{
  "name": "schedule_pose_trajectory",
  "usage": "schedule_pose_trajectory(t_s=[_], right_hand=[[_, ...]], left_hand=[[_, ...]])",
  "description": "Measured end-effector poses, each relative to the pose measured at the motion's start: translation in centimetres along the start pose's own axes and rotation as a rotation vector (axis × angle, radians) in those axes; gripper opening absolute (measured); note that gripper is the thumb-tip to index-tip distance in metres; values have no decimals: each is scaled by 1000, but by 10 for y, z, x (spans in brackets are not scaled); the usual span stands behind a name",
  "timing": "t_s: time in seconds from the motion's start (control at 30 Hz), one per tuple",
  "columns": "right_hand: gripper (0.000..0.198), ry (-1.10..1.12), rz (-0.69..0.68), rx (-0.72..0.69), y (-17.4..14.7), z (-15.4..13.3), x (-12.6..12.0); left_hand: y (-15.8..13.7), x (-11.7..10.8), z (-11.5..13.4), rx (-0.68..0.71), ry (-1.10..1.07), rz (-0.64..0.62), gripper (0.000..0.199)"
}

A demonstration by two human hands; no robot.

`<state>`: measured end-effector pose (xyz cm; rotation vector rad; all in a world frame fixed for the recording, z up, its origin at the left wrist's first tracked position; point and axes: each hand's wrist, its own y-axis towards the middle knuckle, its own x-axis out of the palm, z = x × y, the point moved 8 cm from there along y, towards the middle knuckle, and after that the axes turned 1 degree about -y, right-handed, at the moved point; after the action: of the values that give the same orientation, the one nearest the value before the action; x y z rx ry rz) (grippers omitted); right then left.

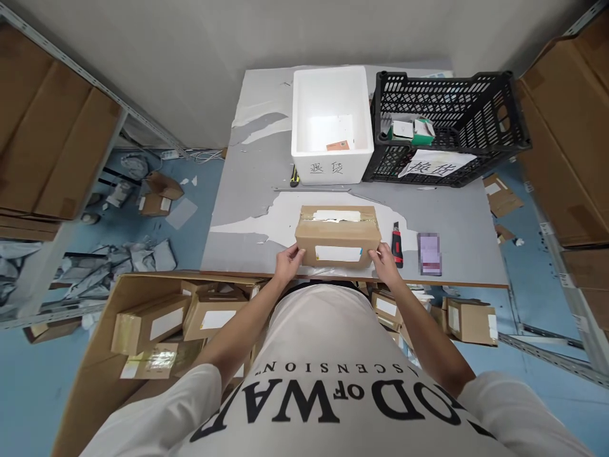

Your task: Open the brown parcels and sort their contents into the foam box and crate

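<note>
A small brown cardboard box [337, 236] rests near the table's front edge, with white labels on its top and its near side. Clear tape runs along its top seam. My left hand [288, 263] grips the lower left corner between thumb and fingers. At the lower right corner my right hand [384, 261] pinches the box the same way. A red and black utility knife [396, 245] lies just right of my right hand. Further right is a phone [429, 254] with a blurred purple screen.
Behind the box stand a white foam bin [333, 168] and a black plastic crate [447, 166] holding small boxes. A yellow and black cutter [295, 176] lies by the bin. Below left, a large open carton [80, 387] holds several parcels. Shelves with cartons flank the table [247, 178].
</note>
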<state>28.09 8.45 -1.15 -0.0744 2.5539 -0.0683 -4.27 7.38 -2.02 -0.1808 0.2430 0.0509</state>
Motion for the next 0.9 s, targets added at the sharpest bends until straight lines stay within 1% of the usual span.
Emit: schedule_pose_trajectory(t_s=[0.1, 0.17, 0.3, 0.37, 0.43, 0.5, 0.6, 0.67, 0.77, 0.9], right_hand=[[47, -94, 31, 28, 9, -9, -7], [51, -162, 34, 70, 17, -8, -8], [57, -232, -20, 140, 30, -1, 0], [59, -247, -27, 167, 35, 4, 5], [60, -258, -7, 194, 39, 8, 7], [60, -266, 2, 216, 42, 13, 9], [60, -253, -28, 244, 45, 23, 14], [60, -196, -54, 260, 44, 31, 17], [61, -69, -61, 279, 42, 40, 19], [62, 29, -37, 309, 40, 47, 20]], left_hand=[[6, -4, 7, -7, 80, 52, 46], [12, -6, 8, -33, 144, 85, 45], [23, -7, 5, -99, 234, 135, 42], [29, -5, 1, -123, 250, 117, 43], [33, 1, -5, -135, 215, 63, 44], [36, 7, -11, -135, 136, -1, 46], [40, 13, -19, -135, 30, -69, 53], [42, 17, -23, -138, -15, -99, 59], [43, 20, -27, -144, -83, -118, 65], [43, 21, -35, -142, -158, -79, 71]])
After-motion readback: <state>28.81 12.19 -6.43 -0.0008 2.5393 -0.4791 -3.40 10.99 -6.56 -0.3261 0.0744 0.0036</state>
